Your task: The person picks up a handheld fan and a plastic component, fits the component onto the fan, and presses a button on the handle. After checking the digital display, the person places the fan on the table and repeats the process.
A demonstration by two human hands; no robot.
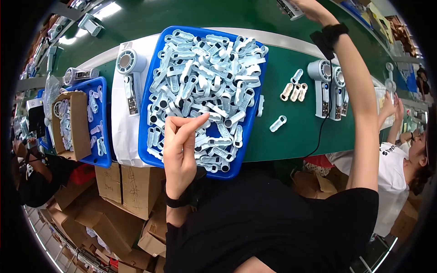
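My left hand (pixel 181 152), with a dark band at the wrist, is above a blue tray (pixel 142 136) heaped with pale blue, elongated plastic covers (pixel 214 82). Its index finger stretches over the heap while other fingers bend; nothing shows in its grasp. My right arm reaches far across the green table. At the top edge, my right hand (pixel 315 10) grips a white and dark handheld fan body (pixel 291 10), partly cut off by the picture's edge. A black strap (pixel 328 38) with a cord circles that wrist.
Several loose covers (pixel 278 123) lie right of the tray, beside handheld fans (pixel 322 86) with exposed circuitry. Another fan (pixel 130 77) rests on white paper at left. A smaller blue tray (pixel 104 136) holds a cardboard box (pixel 81 125). Cartons (pixel 132 191) stand below; a co-worker (pixel 393 168) is at right.
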